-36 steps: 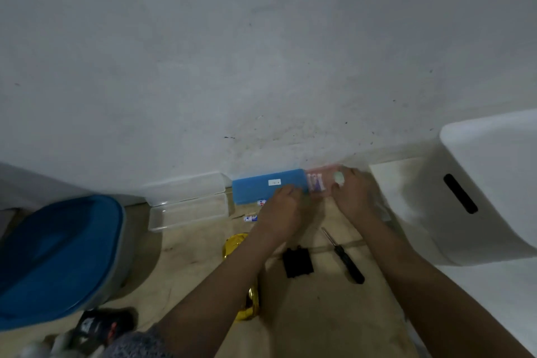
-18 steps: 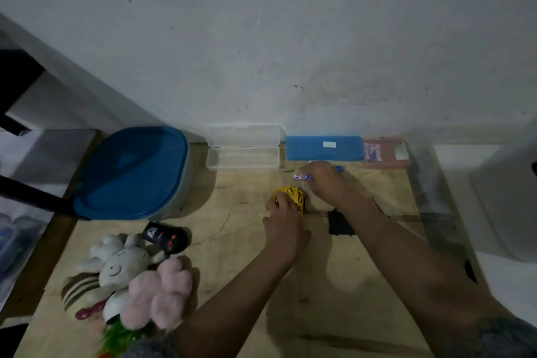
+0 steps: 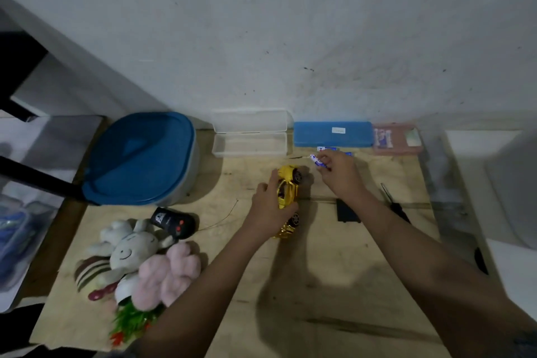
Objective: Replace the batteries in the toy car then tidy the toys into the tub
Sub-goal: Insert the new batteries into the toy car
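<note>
A yellow toy car (image 3: 288, 194) lies tilted on its side on the wooden board, and my left hand (image 3: 270, 206) grips it around the middle. Just to its right, my right hand (image 3: 338, 174) pinches a white and blue battery (image 3: 319, 162) a little above the board. More batteries (image 3: 331, 150) lie by the blue case. A black battery cover (image 3: 347, 211) and a black-handled screwdriver (image 3: 395, 206) lie to the right of the car. The grey tub with a blue lid (image 3: 142, 158) stands at the back left. Plush toys (image 3: 136, 264) and a black remote (image 3: 171, 222) sit at the front left.
Along the wall stand an open clear plastic case (image 3: 250, 136), a shut blue case (image 3: 332, 134) and a pink box (image 3: 396, 138). A white container (image 3: 511, 183) stands off the board's right edge. A dark bar (image 3: 35, 180) crosses the left side.
The view has dropped from the wall to the board. My hands left the pink box. My left hand took hold of the car and my right hand lifted a battery.
</note>
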### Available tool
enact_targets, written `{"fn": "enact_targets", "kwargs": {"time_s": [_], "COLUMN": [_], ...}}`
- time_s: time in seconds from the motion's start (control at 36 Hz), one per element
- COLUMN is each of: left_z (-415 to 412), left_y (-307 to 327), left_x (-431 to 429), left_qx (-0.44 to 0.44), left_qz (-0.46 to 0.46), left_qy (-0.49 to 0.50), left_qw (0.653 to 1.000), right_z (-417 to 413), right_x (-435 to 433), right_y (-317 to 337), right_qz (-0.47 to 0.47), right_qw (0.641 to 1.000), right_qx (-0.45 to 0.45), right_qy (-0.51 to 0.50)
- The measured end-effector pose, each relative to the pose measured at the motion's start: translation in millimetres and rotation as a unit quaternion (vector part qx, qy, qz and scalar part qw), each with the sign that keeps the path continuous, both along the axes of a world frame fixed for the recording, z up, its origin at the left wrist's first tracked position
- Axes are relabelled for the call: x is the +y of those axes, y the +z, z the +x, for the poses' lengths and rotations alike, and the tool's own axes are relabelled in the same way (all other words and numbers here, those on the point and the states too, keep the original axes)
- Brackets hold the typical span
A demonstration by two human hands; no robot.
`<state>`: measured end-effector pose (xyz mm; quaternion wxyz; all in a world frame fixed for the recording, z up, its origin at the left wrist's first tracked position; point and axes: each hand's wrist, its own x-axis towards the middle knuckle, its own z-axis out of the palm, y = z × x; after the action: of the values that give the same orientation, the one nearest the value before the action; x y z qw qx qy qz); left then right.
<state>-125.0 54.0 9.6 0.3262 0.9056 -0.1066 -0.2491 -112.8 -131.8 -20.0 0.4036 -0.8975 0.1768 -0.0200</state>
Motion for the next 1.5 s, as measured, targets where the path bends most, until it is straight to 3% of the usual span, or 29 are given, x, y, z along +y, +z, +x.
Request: {"fn": "enact_targets", "kwargs": {"time_s": [0.08,0.22,0.5,0.64,0.75,0.89,1.08,1.22,1.5], "left_z": [0.1,-1.6,3.9,11.9,20.6,31.6,38.2,43.7,49.8], "left_y": [-0.8,-5.6,-2.1,14.9,37.5,67.5,101.8,121.9,123.4], "left_x": [14.1,22.3,26.0,21.5,6.1,-20.5,-57.5,-68.5,-75.7], "left_qx": [0.014,0.016,-0.043,-0.021,0.035,0.136,0.096,0.049,0.028], "left_qz": [-0.057,-0.077,-0.002,-0.132,-0.315,-0.444,-0.461,-0.394,-0.43], "left_qy": [-0.001,0.012,0.029,0.075,0.101,0.092,-0.009,-0.124,-0.099], "left_qw": [0.998,0.997,0.999,0.988,0.943,0.881,0.882,0.91,0.897], "right_z": [-4.1,-11.1,-21.2,-19.8,-14.9,-11.0,-10.1,-11.9,-9.1], "right_x": [-0.4,1.9,7.5,3.2,1.5,0.9,-8.6,-19.8,-11.7], "right_y": [5.1,9.7,22.7,45.5,76.0,114.1,151.0,173.0,167.7], "right_qz": [0.065,0.119,0.146,0.209,0.265,0.26,0.277,0.227,0.125], "right_qw": [0.997,0.991,0.986,0.974,0.958,0.952,0.921,0.919,0.914], "right_qx": [-0.012,-0.009,-0.002,-0.02,-0.07,-0.142,-0.231,-0.283,-0.351], "right_qy": [-0.028,-0.054,-0.079,-0.084,-0.078,-0.082,-0.145,-0.157,-0.163]}}
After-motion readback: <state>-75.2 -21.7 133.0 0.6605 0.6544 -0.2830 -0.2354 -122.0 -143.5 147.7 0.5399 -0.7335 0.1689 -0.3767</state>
